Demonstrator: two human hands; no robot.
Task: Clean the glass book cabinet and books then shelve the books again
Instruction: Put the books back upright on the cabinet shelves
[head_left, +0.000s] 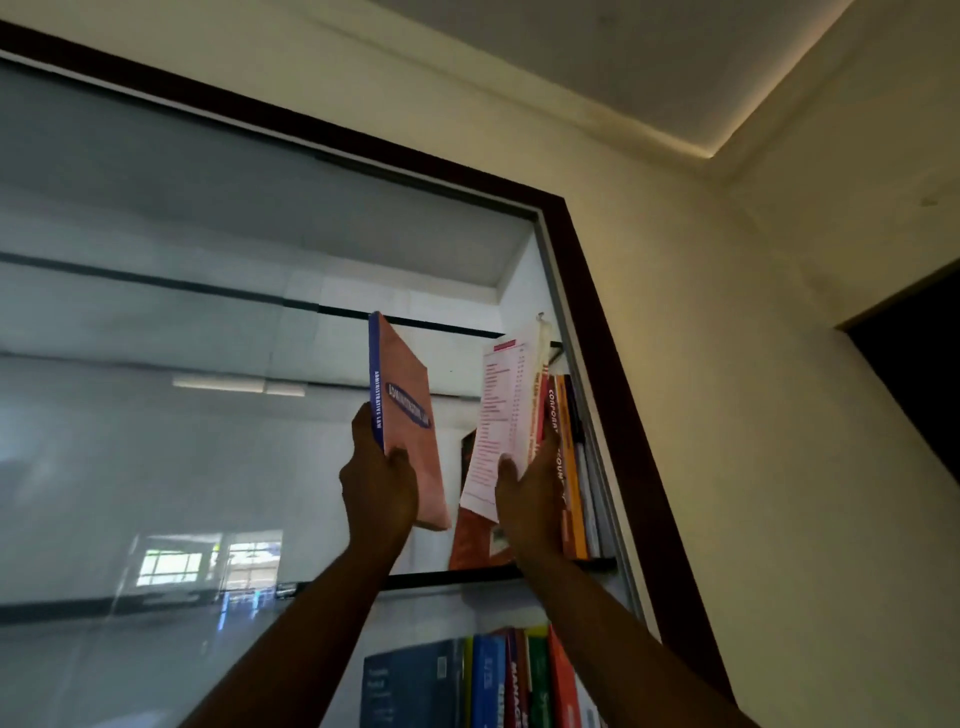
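Observation:
My left hand grips the lower spine of a pink book with a blue spine, held upright in front of the upper shelf. My right hand holds a white and red book, thumb on its cover, tilted against several books standing at the shelf's right end. The glass book cabinet has a dark wooden frame, and its sliding glass panel covers the left part. The glass shelf under the books is otherwise bare.
On the shelf below stand several blue, green and red books. A cream wall lies right of the cabinet, with a dark opening at the far right. The ceiling edge runs above.

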